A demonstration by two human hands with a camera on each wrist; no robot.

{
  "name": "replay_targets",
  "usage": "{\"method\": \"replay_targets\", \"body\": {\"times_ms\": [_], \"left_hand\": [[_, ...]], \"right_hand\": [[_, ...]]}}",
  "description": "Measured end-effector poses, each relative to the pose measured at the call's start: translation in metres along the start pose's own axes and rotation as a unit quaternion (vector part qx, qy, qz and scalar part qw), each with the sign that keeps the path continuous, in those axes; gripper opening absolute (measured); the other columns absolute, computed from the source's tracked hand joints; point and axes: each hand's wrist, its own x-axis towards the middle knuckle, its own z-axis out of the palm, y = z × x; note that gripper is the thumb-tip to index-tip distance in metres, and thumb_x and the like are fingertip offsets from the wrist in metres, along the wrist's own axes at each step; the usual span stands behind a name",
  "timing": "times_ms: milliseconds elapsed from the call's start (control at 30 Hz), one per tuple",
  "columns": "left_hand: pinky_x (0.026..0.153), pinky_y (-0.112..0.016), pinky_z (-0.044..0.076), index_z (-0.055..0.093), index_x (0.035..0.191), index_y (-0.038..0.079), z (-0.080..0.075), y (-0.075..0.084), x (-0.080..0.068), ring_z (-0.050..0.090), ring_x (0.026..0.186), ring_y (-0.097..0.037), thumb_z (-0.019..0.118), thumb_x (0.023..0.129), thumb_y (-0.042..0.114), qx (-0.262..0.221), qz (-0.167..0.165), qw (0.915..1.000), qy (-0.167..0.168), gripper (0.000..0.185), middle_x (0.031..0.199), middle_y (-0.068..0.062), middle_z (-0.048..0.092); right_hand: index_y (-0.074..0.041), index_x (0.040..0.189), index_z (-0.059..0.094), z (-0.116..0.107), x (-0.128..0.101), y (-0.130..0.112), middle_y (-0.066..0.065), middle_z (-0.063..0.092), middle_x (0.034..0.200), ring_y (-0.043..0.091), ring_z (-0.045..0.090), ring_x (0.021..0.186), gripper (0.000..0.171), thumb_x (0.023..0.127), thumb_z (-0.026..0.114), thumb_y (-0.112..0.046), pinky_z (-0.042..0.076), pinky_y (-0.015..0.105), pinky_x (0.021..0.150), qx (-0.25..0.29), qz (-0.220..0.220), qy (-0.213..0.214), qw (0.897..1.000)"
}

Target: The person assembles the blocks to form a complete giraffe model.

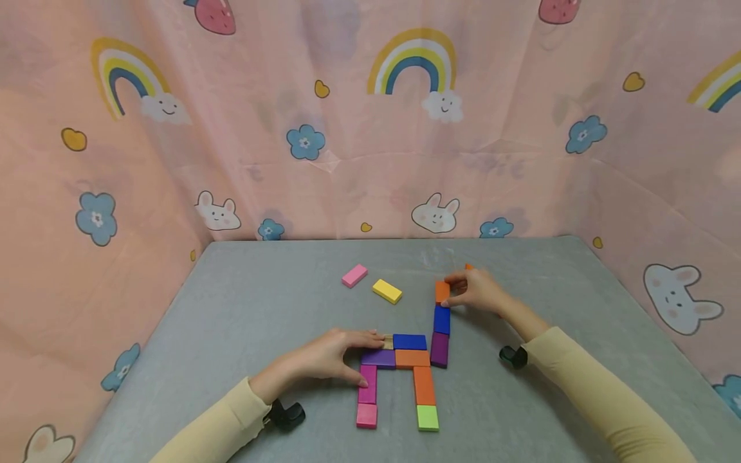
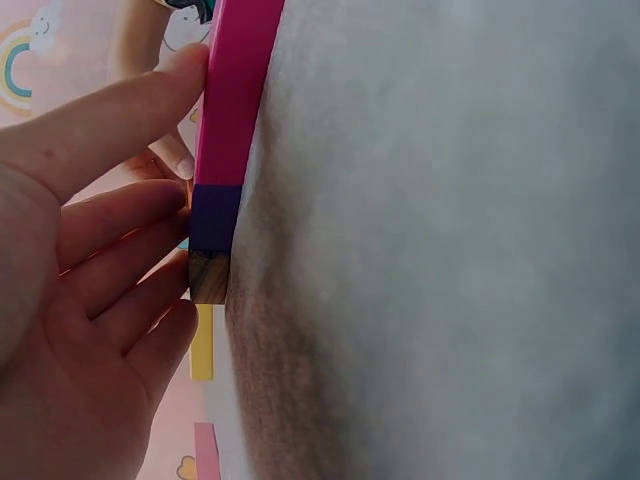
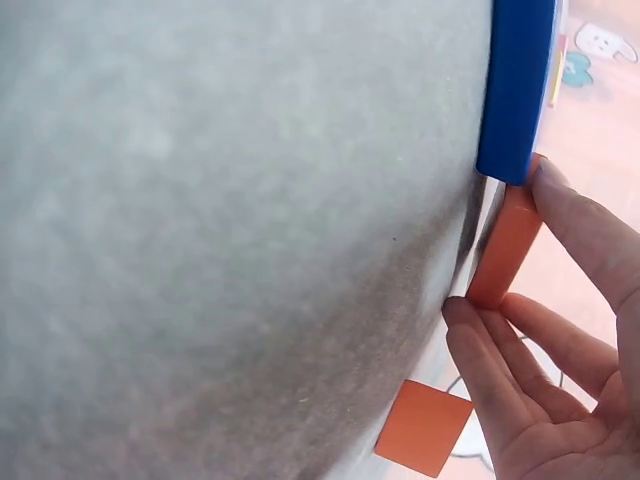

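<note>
The left sleeve [image 1: 214, 421] and right sleeve [image 1: 602, 386] are pale yellow. A black device [image 1: 287, 416] sits by the left cuff [image 1: 252, 402], a second black device [image 1: 512, 357] by the right.

Both arms reach forward, cream sleeves ending at the wrists, hands bare. Left sleeve [image 1: 214, 421] angles in from lower left; right sleeve [image 1: 608, 395] from lower right. Left hand [image 1: 327, 354] sits nearer the body: thumb [image 2: 110, 130] spread well away from the fingers [image 2: 125, 275], which lie side by side, extended, slightly bent. Right hand [image 1: 482, 292] reaches farther out, wrist angled inward, fingers [image 3: 515, 375] bent opposite the thumb [image 3: 590, 235] in a pinch, a gap between thumb tip and fingertips.
</note>
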Motion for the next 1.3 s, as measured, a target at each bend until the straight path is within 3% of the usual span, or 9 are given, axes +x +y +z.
{"method": "replay_targets", "body": {"times_ms": [433,700,1300], "left_hand": [[0.111,-0.038,0.034,0.053,0.136,0.02,0.0002,0.0007,-0.0007,0.036,0.139,-0.012,0.079,0.077,0.033,-0.008,0.006,1.0,0.001,0.066,0.143,0.01,0.047],[0.111,-0.04,0.035,0.053,0.136,0.018,0.0007,-0.002,-0.0013,0.036,0.139,-0.013,0.077,0.078,0.033,-0.002,0.023,0.9997,0.002,0.065,0.144,0.009,0.047],[0.112,-0.037,0.034,0.054,0.136,0.018,0.001,-0.0006,-0.0007,0.035,0.139,-0.01,0.079,0.077,0.029,-0.011,0.011,0.9999,0.004,0.064,0.143,0.01,0.047]], "right_hand": [[0.002,0.118,0.064,0.0027,-0.0058,-0.001,0.019,0.067,0.113,0.03,0.067,0.099,0.059,0.075,0.08,-0.035,0.054,0.044,0.085,-0.018,-0.003,0.013,1.0],[0.003,0.118,0.064,0.0048,-0.0076,0.0014,0.019,0.068,0.112,0.031,0.067,0.099,0.049,0.081,0.075,-0.026,0.053,0.044,0.086,-0.004,-0.02,0.023,1.0],[0.004,0.117,0.063,0.007,-0.0058,0.0035,0.019,0.068,0.111,0.031,0.066,0.099,0.046,0.082,0.074,-0.024,0.053,0.045,0.087,-0.031,-0.02,0.025,0.999]]}}
